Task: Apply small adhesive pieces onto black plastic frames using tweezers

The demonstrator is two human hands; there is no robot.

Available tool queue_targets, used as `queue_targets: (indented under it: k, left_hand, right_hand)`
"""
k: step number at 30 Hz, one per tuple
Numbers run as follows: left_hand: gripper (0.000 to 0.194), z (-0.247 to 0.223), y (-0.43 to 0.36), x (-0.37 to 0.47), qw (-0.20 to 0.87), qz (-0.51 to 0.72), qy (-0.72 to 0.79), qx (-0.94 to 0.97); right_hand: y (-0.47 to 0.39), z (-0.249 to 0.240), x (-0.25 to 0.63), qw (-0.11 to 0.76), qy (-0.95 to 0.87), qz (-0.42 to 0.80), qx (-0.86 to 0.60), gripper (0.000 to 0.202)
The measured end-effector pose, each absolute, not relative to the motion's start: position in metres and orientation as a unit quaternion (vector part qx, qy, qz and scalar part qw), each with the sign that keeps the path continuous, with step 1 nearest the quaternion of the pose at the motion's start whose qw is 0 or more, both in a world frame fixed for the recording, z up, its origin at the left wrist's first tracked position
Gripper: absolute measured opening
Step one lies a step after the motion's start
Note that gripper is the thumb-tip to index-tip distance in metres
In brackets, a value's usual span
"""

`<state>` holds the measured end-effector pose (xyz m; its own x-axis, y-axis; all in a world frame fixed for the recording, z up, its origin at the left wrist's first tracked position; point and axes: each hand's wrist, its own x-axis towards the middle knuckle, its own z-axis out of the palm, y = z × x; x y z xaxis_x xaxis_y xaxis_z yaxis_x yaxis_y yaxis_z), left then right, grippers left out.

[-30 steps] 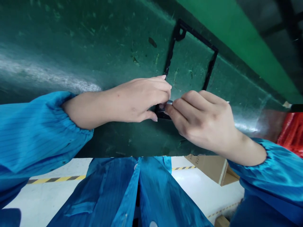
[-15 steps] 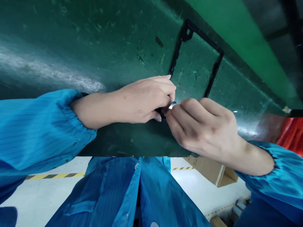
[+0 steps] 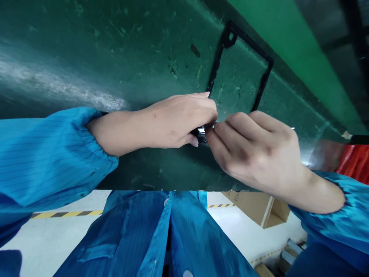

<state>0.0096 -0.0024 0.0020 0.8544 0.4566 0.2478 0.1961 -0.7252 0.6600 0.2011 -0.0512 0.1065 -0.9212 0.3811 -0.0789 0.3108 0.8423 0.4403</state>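
A thin black rectangular frame [image 3: 215,71] lies on the green worktop, its far end showing beyond my hands. My left hand [image 3: 184,119] is closed at the frame's near part, thumb below and fingers curled over it. Beside it, my right hand [image 3: 250,150] is closed in a pinch, fingertips almost meeting those of the left. A small shiny dark piece [image 3: 203,136] shows between the two hands. What the right fingers pinch is hidden behind the knuckles. The near side of the frame is mostly covered by both hands.
The scuffed green worktop [image 3: 138,69] ends just in front of my blue smock. A bright green raised edge [image 3: 276,30] runs along the far right. Red material [image 3: 354,163] lies at right. Below, a cardboard box [image 3: 253,207] stands on the pale floor.
My right hand has shifted slightly right and up, away from the left hand. More of the shiny piece now shows between them. My left hand stays nearly in place on the frame.
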Motion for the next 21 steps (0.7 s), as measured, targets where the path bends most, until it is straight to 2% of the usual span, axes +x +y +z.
queue_targets:
  k: [6,14,21]
  left_hand:
    - [0.005,0.0005,-0.0014,0.0112,0.308,0.216,0.165,0.912]
    - [0.017,0.0052,-0.0002,0.0137,0.274,0.158,0.173,0.933]
    - [0.021,0.0023,-0.0016,0.0127,0.279,0.181,0.166,0.928]
  right_hand:
    - [-0.0493,0.1057,0.1968,0.080,0.959,0.211,0.171,0.032]
    - [-0.0501,0.1064,0.1989,0.083,0.961,0.219,0.144,0.026]
    - [-0.0482,0.1064,0.1982,0.083,0.965,0.214,0.126,0.024]
